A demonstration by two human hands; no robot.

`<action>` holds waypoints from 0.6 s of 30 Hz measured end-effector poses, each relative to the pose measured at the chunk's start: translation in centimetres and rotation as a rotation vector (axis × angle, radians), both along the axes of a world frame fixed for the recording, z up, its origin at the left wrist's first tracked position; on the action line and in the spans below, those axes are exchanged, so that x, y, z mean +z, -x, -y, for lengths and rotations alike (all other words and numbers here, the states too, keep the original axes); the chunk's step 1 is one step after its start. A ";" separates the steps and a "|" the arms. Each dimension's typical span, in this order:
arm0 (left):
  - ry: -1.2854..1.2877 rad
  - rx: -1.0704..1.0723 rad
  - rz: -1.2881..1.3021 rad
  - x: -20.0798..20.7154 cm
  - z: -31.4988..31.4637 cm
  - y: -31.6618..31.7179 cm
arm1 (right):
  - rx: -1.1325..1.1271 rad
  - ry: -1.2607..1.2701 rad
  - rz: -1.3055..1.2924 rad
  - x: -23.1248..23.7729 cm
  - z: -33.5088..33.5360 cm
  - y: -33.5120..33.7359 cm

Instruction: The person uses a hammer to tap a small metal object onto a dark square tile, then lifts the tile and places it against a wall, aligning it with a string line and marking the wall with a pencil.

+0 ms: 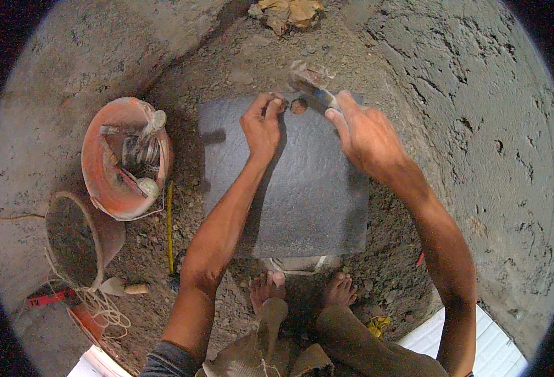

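A dark grey tile [318, 182] lies before me, with a small round hole [299, 106] near its far edge. My right hand [368, 135] is closed round the handle of a hammer [310, 80], whose head is raised near the hole and slightly smeared by motion. Just left of the hole, my left hand [263, 125] is closed in a pinch above the tile. Whatever lies between its fingertips is too small to make out. Under the tile's near edge shows the pale rim of a round support [296, 264], close to my bare feet.
On the left stands an orange bucket [94, 163] with tools inside. Nearer me are a dark bucket [104, 242], a trowel [123, 288], loose string [110, 314] and a yellow tape strip [170, 226]. Rough plastered walls [503, 125] rise on both sides. Crumpled paper [289, 14] lies at the far end.
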State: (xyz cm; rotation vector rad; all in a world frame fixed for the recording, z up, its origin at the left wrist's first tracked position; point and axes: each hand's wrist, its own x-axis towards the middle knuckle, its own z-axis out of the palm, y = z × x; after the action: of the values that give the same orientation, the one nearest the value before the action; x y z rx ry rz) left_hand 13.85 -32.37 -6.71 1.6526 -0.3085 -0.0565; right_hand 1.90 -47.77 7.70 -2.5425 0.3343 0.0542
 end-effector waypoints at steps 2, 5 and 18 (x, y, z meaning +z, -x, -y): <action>0.016 -0.008 0.022 0.1 0.0 0.1 | 0.007 0.006 0.020 0.0 0.0 0.0; -0.025 -0.014 0.028 0.6 0.2 0.4 | 0.021 -0.021 0.035 0.6 -0.1 -0.2; -0.084 -0.002 0.163 0.7 0.0 0.4 | 0.039 0.052 0.071 1.1 -1.1 -0.9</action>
State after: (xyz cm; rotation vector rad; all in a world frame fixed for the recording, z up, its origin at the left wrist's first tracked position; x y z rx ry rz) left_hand 13.41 -32.35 -6.06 1.7436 -0.4363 0.0650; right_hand 2.76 -46.63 8.81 -2.5952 0.2611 -0.0304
